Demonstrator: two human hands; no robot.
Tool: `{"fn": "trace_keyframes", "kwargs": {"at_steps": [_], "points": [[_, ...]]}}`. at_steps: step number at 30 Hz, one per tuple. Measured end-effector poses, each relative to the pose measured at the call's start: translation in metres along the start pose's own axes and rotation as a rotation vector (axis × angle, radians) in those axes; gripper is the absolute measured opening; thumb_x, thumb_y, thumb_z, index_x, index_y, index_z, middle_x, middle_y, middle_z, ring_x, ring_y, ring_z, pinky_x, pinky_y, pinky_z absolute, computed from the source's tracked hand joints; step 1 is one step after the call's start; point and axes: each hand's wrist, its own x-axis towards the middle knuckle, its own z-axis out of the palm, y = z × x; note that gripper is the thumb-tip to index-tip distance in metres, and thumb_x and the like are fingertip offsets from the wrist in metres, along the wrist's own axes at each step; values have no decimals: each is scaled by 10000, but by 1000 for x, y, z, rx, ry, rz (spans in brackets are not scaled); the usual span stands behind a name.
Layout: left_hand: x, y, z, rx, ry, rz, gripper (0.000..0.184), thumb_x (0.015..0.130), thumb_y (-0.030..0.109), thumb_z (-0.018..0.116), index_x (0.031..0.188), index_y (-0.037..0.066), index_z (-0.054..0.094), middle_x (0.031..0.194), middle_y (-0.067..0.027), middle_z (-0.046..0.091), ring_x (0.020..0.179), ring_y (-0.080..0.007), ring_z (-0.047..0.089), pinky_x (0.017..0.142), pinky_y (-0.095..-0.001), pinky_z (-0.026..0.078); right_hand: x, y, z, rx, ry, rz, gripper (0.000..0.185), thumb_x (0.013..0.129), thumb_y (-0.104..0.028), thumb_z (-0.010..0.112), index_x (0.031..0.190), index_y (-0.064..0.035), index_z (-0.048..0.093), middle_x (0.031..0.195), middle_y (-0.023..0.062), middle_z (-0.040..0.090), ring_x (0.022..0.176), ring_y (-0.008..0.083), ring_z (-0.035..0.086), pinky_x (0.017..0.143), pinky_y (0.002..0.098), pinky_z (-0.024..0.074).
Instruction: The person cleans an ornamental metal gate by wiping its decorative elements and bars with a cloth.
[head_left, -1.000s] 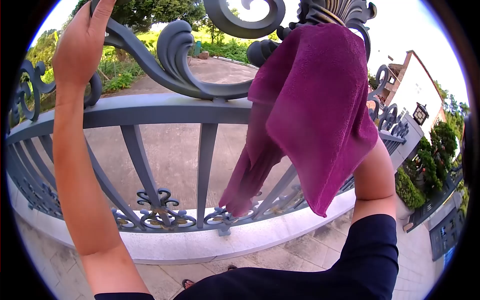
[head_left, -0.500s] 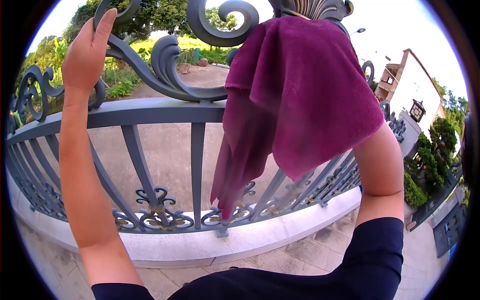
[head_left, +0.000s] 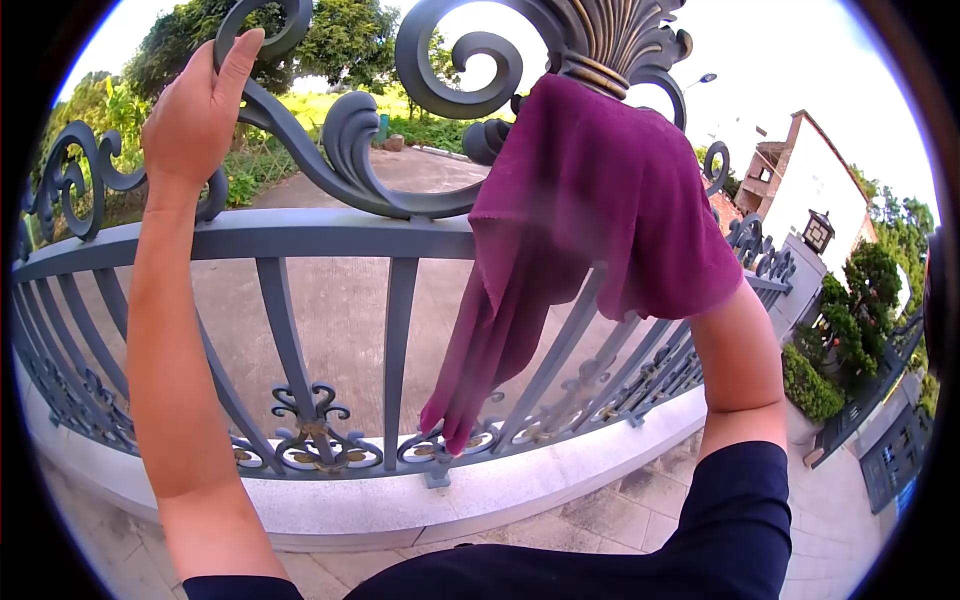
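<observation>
My left hand (head_left: 192,115) grips a curled scroll (head_left: 262,48) of the grey metal fence at the upper left, thumb up, the other fingers partly hidden. A purple towel (head_left: 600,200) covers my right hand, whose fingers are out of sight; only the forearm (head_left: 740,355) shows below it. The towel lies against the bottom of the fluted, bronze-tinted ornament (head_left: 600,45) at the fence top. Its long loose folds hang in front of the bars, down to the lower scrollwork (head_left: 318,430).
The curved top rail (head_left: 330,235) and upright bars (head_left: 400,350) stand close in front of me, on a pale stone base (head_left: 350,510). Behind lies a concrete yard (head_left: 330,310) with greenery. At the right are a wall lantern (head_left: 818,232), shrubs (head_left: 860,300) and a building (head_left: 815,180).
The view has shifted, so the fence top sits lower and further right. The towel and right arm have moved down against the ornament, baring more of its fluted part. My left hand keeps its grip.
</observation>
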Motion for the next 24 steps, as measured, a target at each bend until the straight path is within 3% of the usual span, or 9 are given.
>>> {"fn": "trace_keyframes", "kwargs": {"at_steps": [24], "points": [[-4, 15, -4, 61, 12, -52, 642, 1065, 718, 443, 1197, 169, 749, 821, -22, 729, 850, -284, 736, 738, -418, 526, -16, -6, 19, -20, 103, -22, 687, 935, -106, 815, 1535, 7, 501, 1335, 154, 683, 1141, 215, 705, 1016, 339, 606]]}}
